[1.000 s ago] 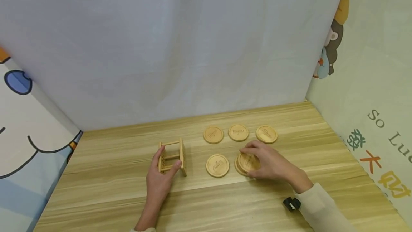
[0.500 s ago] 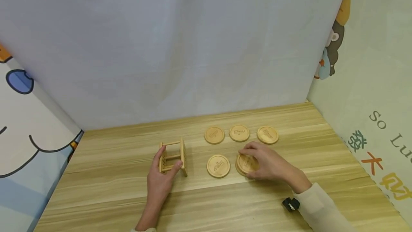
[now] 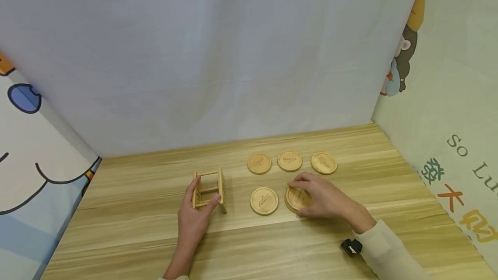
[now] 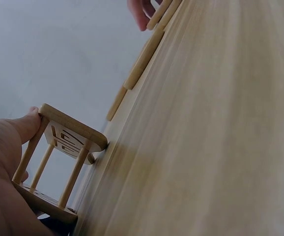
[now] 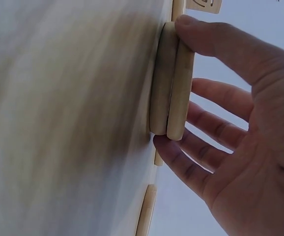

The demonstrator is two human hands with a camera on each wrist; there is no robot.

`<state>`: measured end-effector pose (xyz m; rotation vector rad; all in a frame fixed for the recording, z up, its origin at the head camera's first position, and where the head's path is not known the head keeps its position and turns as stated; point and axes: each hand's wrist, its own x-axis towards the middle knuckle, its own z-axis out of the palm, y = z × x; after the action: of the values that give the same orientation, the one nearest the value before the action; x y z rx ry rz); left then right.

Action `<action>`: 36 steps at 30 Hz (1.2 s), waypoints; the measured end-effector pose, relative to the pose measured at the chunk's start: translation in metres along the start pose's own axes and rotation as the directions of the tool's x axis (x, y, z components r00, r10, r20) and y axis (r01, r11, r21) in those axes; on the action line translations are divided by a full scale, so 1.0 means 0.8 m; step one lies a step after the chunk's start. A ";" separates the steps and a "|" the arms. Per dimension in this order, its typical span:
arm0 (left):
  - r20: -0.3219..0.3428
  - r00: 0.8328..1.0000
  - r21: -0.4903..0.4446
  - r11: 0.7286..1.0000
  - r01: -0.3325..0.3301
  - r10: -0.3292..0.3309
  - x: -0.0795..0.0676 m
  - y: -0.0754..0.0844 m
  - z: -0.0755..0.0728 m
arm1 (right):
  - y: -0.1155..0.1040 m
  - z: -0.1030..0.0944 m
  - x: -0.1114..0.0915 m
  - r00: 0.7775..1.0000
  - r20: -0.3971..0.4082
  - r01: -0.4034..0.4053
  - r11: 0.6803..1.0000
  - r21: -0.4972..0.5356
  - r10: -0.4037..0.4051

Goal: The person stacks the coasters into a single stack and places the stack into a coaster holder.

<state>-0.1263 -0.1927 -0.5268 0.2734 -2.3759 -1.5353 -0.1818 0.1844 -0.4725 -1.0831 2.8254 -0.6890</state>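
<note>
My left hand [image 3: 193, 221] holds a small wooden coaster rack [image 3: 221, 187], thumb on one side panel and fingers at the other. In the left wrist view the rack [image 4: 75, 132] shows cut-out slots and round rods, its edge close to the tabletop. Two round wooden coasters [image 3: 296, 198] lie stacked at the right, nearly aligned, and my right hand [image 3: 330, 197] grips their rims. The right wrist view has the thumb at one edge of the coaster pair [image 5: 174, 88] and fingertips at the opposite edge. Between rack and stack lies a single coaster [image 3: 264, 201].
A back row holds three more coasters: a left one [image 3: 259, 163], a middle one [image 3: 289, 161] and a right one [image 3: 324, 163]. All rest on the wood-grain table [image 3: 128, 211]. A pale curtain [image 3: 218, 64] stands behind, with printed panels at both sides.
The upper coaster in my right hand has slid slightly left and come nearly into line with the lower one. The left hand and rack keep their place.
</note>
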 end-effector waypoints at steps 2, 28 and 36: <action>-0.005 1.000 0.014 1.000 -0.004 0.004 0.003 -0.008 0.002 | 0.000 0.000 0.000 1.000 0.004 -0.003 1.000 0.003 0.003; 0.034 0.998 0.002 0.999 0.048 -0.048 0.016 -0.041 0.006 | 0.003 0.000 -0.002 0.999 0.034 -0.007 0.999 0.043 0.005; 0.029 1.000 -0.001 1.000 0.010 -0.010 0.015 -0.039 0.006 | 0.002 0.001 -0.003 1.000 0.014 -0.010 0.999 0.041 0.009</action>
<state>-0.1392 -0.2052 -0.5553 0.2647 -2.3997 -1.5547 -0.1812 0.1868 -0.4741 -1.0633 2.7904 -0.7320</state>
